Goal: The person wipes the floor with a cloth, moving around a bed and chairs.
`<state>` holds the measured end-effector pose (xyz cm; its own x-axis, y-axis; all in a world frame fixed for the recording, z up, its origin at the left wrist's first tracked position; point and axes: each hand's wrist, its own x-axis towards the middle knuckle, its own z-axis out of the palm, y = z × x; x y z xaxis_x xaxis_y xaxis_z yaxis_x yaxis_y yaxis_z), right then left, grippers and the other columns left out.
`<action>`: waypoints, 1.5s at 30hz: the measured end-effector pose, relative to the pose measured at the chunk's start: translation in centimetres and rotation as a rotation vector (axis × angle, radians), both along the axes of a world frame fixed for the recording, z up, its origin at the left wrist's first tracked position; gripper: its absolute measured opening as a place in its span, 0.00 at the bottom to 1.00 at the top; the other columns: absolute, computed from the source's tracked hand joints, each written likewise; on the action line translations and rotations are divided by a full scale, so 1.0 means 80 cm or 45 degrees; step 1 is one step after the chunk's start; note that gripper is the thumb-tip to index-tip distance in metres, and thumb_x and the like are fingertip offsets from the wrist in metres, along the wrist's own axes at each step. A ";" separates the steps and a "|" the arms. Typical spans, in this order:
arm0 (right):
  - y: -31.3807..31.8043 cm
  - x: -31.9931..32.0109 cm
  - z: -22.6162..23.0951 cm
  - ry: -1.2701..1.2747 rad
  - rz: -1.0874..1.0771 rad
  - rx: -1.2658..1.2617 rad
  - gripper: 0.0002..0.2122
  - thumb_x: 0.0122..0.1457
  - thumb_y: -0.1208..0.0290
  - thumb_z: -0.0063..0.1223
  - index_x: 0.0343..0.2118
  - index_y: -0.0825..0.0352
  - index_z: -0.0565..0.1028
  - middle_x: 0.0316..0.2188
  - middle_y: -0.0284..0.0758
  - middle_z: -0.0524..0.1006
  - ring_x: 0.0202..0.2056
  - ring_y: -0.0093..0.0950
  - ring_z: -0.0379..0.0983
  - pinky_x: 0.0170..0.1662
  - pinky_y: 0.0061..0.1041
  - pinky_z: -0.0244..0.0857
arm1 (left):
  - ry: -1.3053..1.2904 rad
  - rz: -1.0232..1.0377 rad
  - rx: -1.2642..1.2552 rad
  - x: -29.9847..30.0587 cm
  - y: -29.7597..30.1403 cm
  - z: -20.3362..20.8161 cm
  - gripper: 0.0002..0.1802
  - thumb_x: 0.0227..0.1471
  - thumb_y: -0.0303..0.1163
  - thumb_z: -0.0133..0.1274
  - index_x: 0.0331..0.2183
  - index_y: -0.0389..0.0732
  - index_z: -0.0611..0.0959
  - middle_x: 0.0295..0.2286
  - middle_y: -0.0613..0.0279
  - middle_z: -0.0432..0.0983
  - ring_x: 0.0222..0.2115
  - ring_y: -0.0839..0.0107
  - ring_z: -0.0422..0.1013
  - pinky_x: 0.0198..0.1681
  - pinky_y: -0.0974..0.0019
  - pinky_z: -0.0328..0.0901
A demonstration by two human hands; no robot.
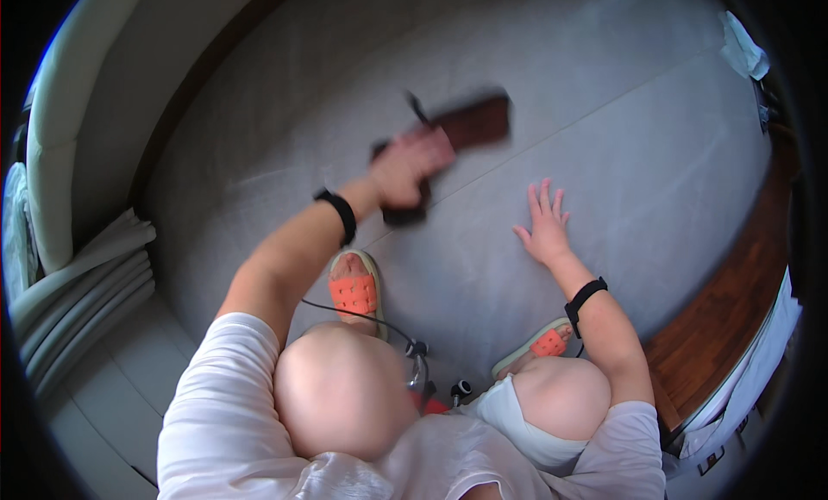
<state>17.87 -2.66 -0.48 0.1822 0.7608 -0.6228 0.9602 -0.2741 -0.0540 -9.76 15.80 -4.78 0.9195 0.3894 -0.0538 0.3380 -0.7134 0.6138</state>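
Observation:
My left hand [407,170] is closed over a dark reddish-brown object [477,122], out over the grey floor. Motion smears this object, so its kind is unclear. It is long and boxy at its far end, with a thin black piece sticking up beside my fingers and a darker part showing below my palm. To the right, my right hand [546,228] is open, fingers spread and pointing away from me. It holds nothing and is close over the grey floor [638,190]; whether it touches cannot be made out.
My feet wear orange and cream slippers [354,295]. A black cord [345,311] runs between my knees. Pale folded padding [95,284] lies at the left, beside a cream upright piece [65,129]. A dark wooden board [716,336] edges the right; a whitish crumpled thing [744,47] lies far right.

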 end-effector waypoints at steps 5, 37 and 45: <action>0.008 -0.009 -0.002 0.068 0.030 -0.048 0.42 0.51 0.59 0.58 0.64 0.59 0.44 0.66 0.40 0.34 0.64 0.53 0.32 0.58 0.61 0.45 | -0.016 -0.676 -0.282 -0.049 -0.143 0.011 0.42 0.32 0.26 0.53 0.55 0.51 0.69 0.59 0.59 0.55 0.59 0.57 0.52 0.60 0.49 0.47; 0.004 -0.002 0.006 0.216 -0.053 0.015 0.39 0.52 0.62 0.57 0.63 0.61 0.47 0.66 0.41 0.36 0.64 0.54 0.31 0.58 0.63 0.40 | 0.134 -0.670 -0.274 0.029 -0.037 0.020 0.30 0.27 0.23 0.53 0.41 0.47 0.79 0.59 0.66 0.57 0.61 0.61 0.52 0.45 0.52 0.62; 0.013 0.010 0.014 0.273 -0.073 0.054 0.38 0.53 0.64 0.57 0.64 0.60 0.47 0.66 0.39 0.35 0.64 0.53 0.28 0.57 0.66 0.39 | 0.388 0.661 -0.079 -0.147 -0.034 -0.001 0.41 0.31 0.27 0.49 0.54 0.47 0.65 0.62 0.53 0.45 0.62 0.43 0.39 0.60 0.41 0.41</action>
<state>18.63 -1.62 0.61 0.0928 0.7794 -0.6197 0.9083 -0.3212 -0.2679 -21.50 13.08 -4.87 0.5497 0.7708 -0.3220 0.7997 -0.3742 0.4695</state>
